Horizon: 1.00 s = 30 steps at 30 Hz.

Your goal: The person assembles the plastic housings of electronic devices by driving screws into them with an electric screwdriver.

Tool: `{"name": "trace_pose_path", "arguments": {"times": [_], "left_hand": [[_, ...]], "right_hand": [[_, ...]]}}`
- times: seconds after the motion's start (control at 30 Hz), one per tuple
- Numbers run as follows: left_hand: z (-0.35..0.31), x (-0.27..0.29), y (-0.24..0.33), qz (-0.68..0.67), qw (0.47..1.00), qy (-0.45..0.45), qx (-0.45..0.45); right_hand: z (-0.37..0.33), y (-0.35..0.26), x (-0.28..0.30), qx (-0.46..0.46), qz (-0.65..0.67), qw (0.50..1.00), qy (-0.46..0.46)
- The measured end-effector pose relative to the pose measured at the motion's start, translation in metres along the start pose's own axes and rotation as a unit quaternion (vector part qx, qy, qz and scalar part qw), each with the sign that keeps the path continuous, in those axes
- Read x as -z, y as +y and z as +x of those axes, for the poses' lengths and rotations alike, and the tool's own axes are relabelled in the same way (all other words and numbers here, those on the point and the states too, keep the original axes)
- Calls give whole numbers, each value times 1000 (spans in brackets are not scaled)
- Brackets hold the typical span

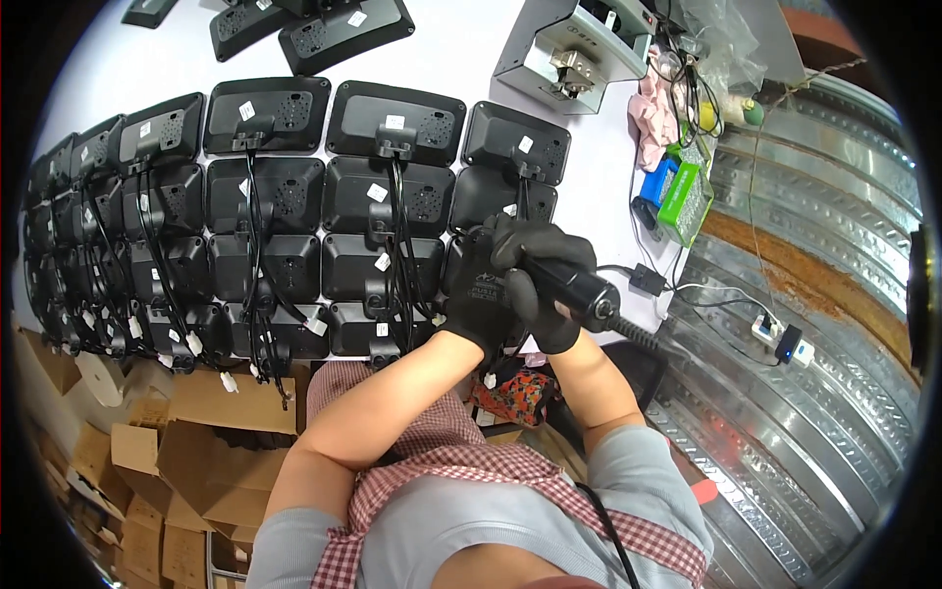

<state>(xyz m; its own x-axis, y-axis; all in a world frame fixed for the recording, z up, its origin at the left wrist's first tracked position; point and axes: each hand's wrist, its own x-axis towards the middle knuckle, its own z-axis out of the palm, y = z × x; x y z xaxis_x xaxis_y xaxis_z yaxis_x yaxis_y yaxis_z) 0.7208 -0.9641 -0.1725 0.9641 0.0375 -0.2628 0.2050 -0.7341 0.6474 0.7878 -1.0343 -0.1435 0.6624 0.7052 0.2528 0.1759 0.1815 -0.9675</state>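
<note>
Both my hands wear black gloves. My right hand [542, 263] is wrapped around a black electric screwdriver [581, 287] with a coiled cable trailing off to the right. Its tip points down at a black device [469, 257] lying back-up at the right end of the rows. My left hand [483, 299] rests on that same device beside the tool, steadying it. The screwdriver's tip is hidden behind my hands.
Several rows of black devices [285, 187] with cables and white stickers cover the white table [451, 59]. A grey metal fixture [574, 54] stands at the back. A green box [687, 196] and a conveyor with metal rollers [814, 324] lie to the right. Cardboard boxes [186, 461] sit lower left.
</note>
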Motion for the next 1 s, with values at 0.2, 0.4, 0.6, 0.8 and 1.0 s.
{"name": "trace_pose_path", "arguments": {"times": [0.2, 0.4, 0.6, 0.8, 1.0], "left_hand": [[3, -39, -19, -470, 880, 70, 2], [8, -96, -23, -420, 886, 174, -93], [15, -89, -10, -459, 876, 145, 42], [5, -36, 9, -43, 992, 118, 32], [-3, -35, 10, -18, 994, 104, 9]], "right_hand": [[-32, 36, -17, 8, 52, 996, 74], [1, 28, -15, 92, -61, 991, -72], [35, -16, -6, -34, -148, 984, -94], [100, -20, 55, 97, -10, 957, 273], [127, 12, 84, 136, -139, 937, 292]]}}
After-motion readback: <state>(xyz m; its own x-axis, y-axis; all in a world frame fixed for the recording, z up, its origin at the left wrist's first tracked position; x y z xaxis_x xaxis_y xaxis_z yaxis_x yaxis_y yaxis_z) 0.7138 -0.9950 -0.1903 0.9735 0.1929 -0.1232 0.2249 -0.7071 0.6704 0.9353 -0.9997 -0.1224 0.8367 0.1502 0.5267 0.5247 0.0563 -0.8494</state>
